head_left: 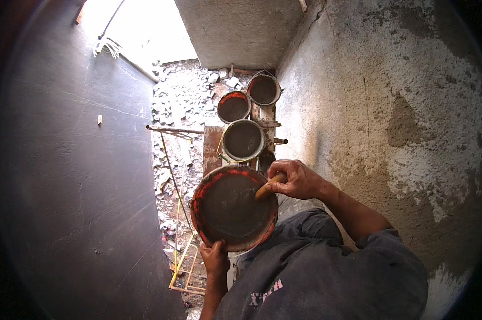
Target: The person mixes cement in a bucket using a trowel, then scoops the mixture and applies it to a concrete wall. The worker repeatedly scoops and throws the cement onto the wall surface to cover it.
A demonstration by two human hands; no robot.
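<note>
Right in front of me is a round bucket (233,241) with an orange-red inner wall, filled with wet grey mortar (227,205). My left hand (216,257) is closed on its near rim, the thumb over the edge. At the bucket's right side, my right hand (294,178) is wrapped round a yellowish-brown wooden handle (263,192). The handle slants down to the mortar's surface. Whatever is at its lower end is hidden, so I cannot tell the kind of tool.
Beyond stand three more mortar-filled buckets: a pale-rimmed one (243,140), an orange-rimmed one (233,106) and another (264,89). They rest on scaffold planks (213,146). Rubble (179,90) lies far below. A rough, patchy wall (369,106) rises at right, a smooth grey wall (75,160) at left.
</note>
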